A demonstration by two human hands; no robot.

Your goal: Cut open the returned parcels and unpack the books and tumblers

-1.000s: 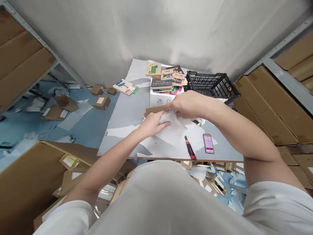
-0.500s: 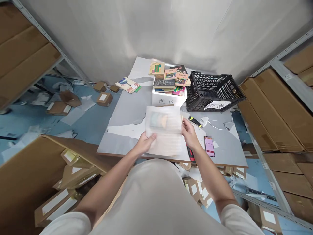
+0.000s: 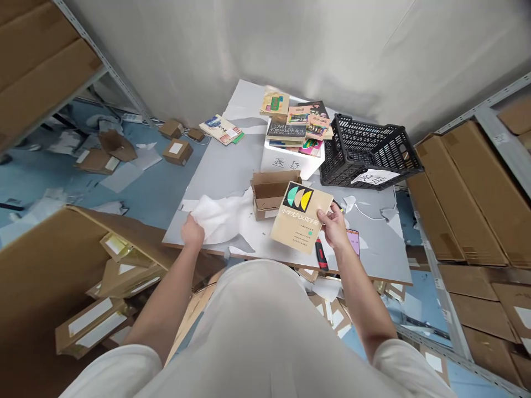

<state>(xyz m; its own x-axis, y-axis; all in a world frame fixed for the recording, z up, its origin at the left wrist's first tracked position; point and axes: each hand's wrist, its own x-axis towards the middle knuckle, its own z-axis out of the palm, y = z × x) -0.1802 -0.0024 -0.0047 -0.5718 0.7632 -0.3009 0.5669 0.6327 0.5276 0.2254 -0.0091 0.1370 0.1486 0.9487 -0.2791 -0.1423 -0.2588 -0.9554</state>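
1. A person's right hand (image 3: 335, 225) holds a tan book (image 3: 296, 226) by its right edge. The thumb lies flat on the front cover; the other fingers go behind the book, where they are mostly hidden. The grip is narrow, with only the book's thickness between thumb and fingers.
2. The book extends to the left of these fingers, cover facing up, tilted so its far end leans right. A black panel at the far end carries green, tan and yellow shapes. Whether its near edge touches the surface (image 3: 240, 160) cannot be told.
3. The left hand (image 3: 193, 232), well to the left of the book, is closed on the left end of a crumpled white sheet (image 3: 219, 218). Its fingertips are partly hidden.
4. Just beyond the book and to its left stands an open cardboard box (image 3: 269, 193).
5. Nearer, by the book's right side, lies a red and black knife (image 3: 321, 255); a phone (image 3: 354, 241) lies right of that, partly covered by the right hand and forearm.
6. On the far side, a white box (image 3: 286, 161) heaped with books stands left of a black crate (image 3: 344, 171).
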